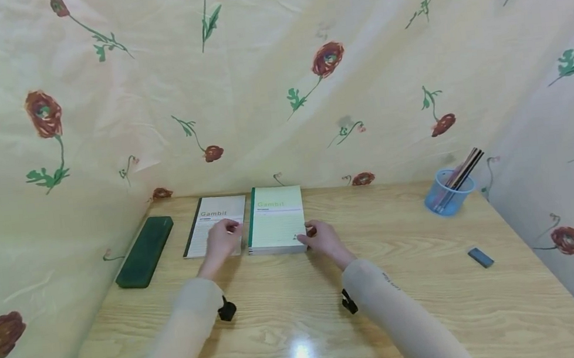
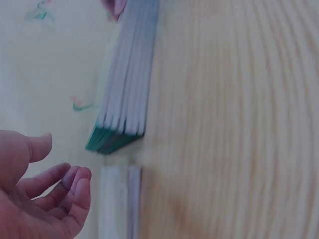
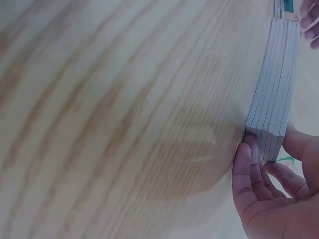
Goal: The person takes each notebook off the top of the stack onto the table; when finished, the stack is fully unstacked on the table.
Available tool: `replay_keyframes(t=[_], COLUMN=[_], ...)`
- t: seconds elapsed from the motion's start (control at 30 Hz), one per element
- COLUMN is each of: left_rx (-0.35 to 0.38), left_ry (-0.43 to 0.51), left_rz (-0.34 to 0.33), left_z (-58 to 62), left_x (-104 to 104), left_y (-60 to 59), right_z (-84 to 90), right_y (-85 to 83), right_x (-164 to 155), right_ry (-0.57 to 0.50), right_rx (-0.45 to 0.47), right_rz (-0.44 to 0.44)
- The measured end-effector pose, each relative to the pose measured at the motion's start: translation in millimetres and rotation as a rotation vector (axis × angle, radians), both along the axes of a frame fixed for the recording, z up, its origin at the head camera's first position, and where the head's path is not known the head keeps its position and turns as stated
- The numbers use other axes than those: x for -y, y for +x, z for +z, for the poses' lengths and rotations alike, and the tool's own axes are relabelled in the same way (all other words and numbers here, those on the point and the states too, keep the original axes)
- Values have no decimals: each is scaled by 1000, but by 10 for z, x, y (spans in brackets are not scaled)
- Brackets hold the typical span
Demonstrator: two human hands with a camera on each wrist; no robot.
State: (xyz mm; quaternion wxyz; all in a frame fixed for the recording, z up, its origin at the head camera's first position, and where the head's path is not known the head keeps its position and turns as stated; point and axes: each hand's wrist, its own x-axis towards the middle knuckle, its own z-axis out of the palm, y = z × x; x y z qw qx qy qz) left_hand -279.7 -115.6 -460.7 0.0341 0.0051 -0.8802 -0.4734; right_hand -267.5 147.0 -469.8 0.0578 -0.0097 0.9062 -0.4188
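Observation:
A stack of several notebooks [image 1: 277, 218] with green spines lies near the back of the table, a pale green cover uppermost. At its front right corner my right hand [image 1: 324, 238] grips the stack, thumb on the cover and fingers along the side, as the right wrist view shows on the stack's edge [image 3: 274, 79]. To the left lies a lower pile with a grey-white notebook [image 1: 199, 239] with a dark spine on top. Over its right part hovers my left hand [image 1: 222, 240], fingers loosely bent; in the left wrist view this hand [image 2: 45, 194] holds nothing, apart from the green-spined stack [image 2: 127, 74].
A dark green case [image 1: 145, 253] lies at the left by the cloth-covered wall. At the back right stands a blue mesh pen cup [image 1: 447, 196] with several pencils. A small blue-grey block, perhaps an eraser [image 1: 481, 257], lies in front of it.

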Motion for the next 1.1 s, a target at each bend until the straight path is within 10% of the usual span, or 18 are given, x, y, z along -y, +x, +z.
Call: replay_keyframes(t=[0.37,1.1], left_rx=[2,-111], left_ry=[124,137], left_rz=[-18,-25], left_z=[-307,-374], left_x=[-243,-195], left_y=[81,99], right_z=[-19,-49], right_y=[-27,-41], right_x=[-2,22], right_ry=[-65,-41], right_rx=[-12,-69], right_rz=[-28,-105])
